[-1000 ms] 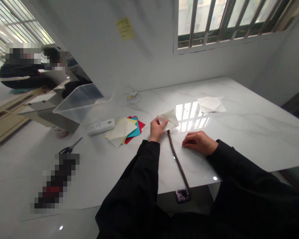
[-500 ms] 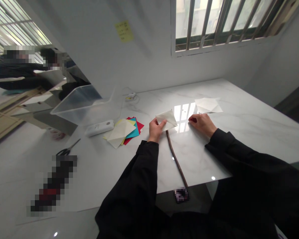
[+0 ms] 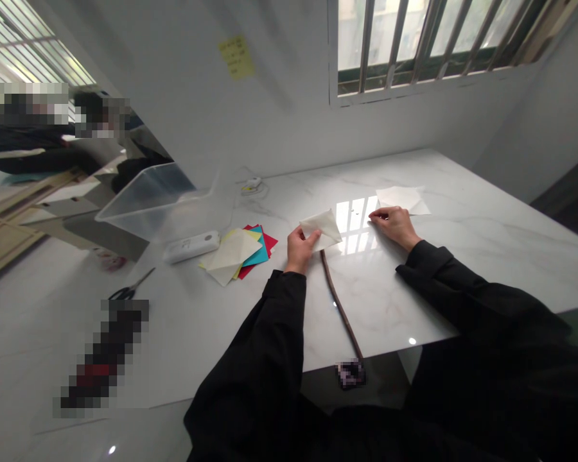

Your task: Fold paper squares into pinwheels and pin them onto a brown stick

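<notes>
My left hand (image 3: 298, 250) pinches a folded piece of off-white paper (image 3: 328, 232) between thumb and fingers, held just over the table. From under that paper a thin, slightly bent brown stick (image 3: 340, 301) runs down to the table's front edge. My right hand (image 3: 394, 224) is closed in a pinch to the right of the paper, apart from it; whatever its fingertips hold, if anything, is too small to make out. Just beyond that hand lies a creased white sheet (image 3: 407, 196). Left of my left hand are stacked paper sheets (image 3: 234, 253) in cream, yellow, blue and red.
A white oblong device (image 3: 192, 247) lies beside the paper stack, near a clear plastic bin (image 3: 158, 199). Scissors (image 3: 130, 289) rest on the left of the marble-patterned table (image 3: 491, 244). A small white item with a cable (image 3: 253, 186) lies by the wall. Other people sit far left.
My right hand has moved slightly up and to the right, away from the folded paper and closer to the creased sheet. My left hand keeps its hold almost unmoved.
</notes>
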`<state>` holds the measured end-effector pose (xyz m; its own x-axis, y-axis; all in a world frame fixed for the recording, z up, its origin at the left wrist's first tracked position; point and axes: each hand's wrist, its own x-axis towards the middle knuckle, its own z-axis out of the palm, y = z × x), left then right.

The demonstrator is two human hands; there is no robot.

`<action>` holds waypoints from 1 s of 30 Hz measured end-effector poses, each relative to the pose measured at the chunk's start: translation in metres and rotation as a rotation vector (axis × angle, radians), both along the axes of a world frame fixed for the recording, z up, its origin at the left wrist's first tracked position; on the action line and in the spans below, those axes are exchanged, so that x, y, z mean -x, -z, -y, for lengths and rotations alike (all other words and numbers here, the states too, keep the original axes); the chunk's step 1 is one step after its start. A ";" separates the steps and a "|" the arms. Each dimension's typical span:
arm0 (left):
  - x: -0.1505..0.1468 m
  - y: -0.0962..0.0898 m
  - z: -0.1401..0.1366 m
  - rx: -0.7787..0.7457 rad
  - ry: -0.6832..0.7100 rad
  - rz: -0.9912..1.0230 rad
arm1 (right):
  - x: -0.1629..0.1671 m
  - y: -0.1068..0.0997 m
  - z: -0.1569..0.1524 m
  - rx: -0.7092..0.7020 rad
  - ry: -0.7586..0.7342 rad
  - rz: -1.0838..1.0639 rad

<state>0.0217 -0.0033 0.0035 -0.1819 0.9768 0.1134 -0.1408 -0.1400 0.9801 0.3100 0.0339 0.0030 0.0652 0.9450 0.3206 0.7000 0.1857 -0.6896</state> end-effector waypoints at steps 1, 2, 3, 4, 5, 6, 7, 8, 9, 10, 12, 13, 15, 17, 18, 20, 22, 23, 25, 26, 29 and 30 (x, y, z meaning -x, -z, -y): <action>0.000 0.000 0.000 -0.002 -0.002 -0.001 | -0.002 0.000 0.000 0.013 0.006 -0.010; 0.000 0.000 0.000 -0.002 -0.003 -0.002 | -0.003 -0.001 0.000 0.024 0.016 -0.017; 0.000 0.001 0.000 0.001 -0.004 -0.004 | -0.005 -0.001 -0.001 0.032 0.029 -0.016; 0.000 0.001 0.000 0.005 -0.005 -0.005 | -0.008 -0.002 -0.001 0.036 0.045 -0.007; 0.000 0.000 0.000 0.007 -0.007 -0.005 | -0.010 -0.002 0.000 0.035 0.062 0.006; 0.001 0.000 0.000 0.009 -0.007 -0.005 | -0.012 -0.003 0.000 0.034 0.079 0.018; 0.001 0.000 0.000 0.009 -0.007 -0.007 | -0.014 -0.003 0.000 0.034 0.093 0.027; 0.001 0.000 0.000 0.008 -0.008 -0.010 | -0.016 -0.004 0.001 0.037 0.103 0.030; 0.001 0.000 0.000 0.009 -0.009 -0.016 | -0.018 -0.004 0.001 0.043 0.109 0.028; 0.001 0.000 0.000 0.010 -0.011 -0.020 | -0.019 -0.005 0.002 0.051 0.110 0.022; 0.001 0.000 -0.001 0.013 -0.012 -0.020 | -0.022 -0.007 0.005 0.063 0.105 0.020; 0.001 0.001 -0.001 0.014 -0.011 -0.018 | -0.022 -0.007 0.006 0.065 0.102 0.028; 0.001 0.001 -0.002 0.014 -0.005 -0.011 | -0.023 -0.009 0.009 0.061 0.098 0.061; 0.001 0.002 -0.002 0.012 -0.002 -0.011 | -0.023 -0.008 0.011 0.048 0.089 0.110; 0.001 0.002 -0.002 0.010 -0.004 -0.013 | -0.022 -0.008 0.011 0.042 0.075 0.139; 0.002 0.002 -0.002 0.010 -0.005 -0.018 | -0.020 -0.005 0.010 0.027 0.033 0.200; 0.002 0.002 -0.002 0.011 -0.003 -0.020 | -0.017 -0.002 0.007 0.005 0.002 0.252; 0.002 0.002 -0.001 0.013 -0.001 -0.020 | -0.015 0.000 0.006 -0.009 -0.002 0.266; 0.001 0.001 -0.001 0.015 -0.001 -0.019 | -0.010 0.001 0.003 -0.035 0.005 0.270; 0.001 0.000 0.000 0.016 -0.003 -0.019 | -0.009 0.001 0.002 -0.045 0.008 0.264; 0.001 -0.001 0.001 0.017 -0.006 -0.015 | -0.004 -0.001 0.005 -0.060 -0.016 0.242; 0.001 -0.002 0.001 0.018 -0.005 -0.013 | -0.003 -0.002 0.007 -0.063 -0.031 0.239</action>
<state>0.0209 -0.0039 0.0050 -0.1857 0.9777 0.0982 -0.1274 -0.1230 0.9842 0.3134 0.0274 0.0050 -0.0485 0.9230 0.3818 0.8353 0.2471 -0.4912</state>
